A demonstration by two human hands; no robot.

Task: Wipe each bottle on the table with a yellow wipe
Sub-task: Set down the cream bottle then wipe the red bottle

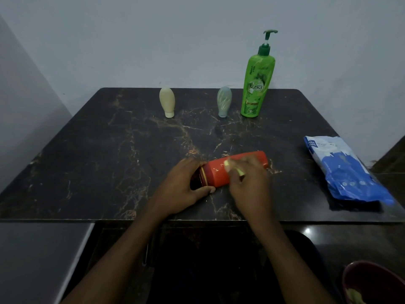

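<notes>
A red bottle (221,172) with a dark cap lies on its side near the front of the dark marble table (109,150). My left hand (186,185) grips its cap end. My right hand (247,183) pinches a small yellow wipe (229,166) and presses it on the bottle's body; most of the wipe is hidden under my fingers. At the back of the table stand a cream squeeze bottle (167,102), a grey-blue squeeze bottle (224,101) and a tall green pump bottle (257,84).
A blue and white wipes pack (344,170) lies at the table's right edge. A dark red bowl (372,281) with something yellow in it sits low at the bottom right. Pale walls close the back and left.
</notes>
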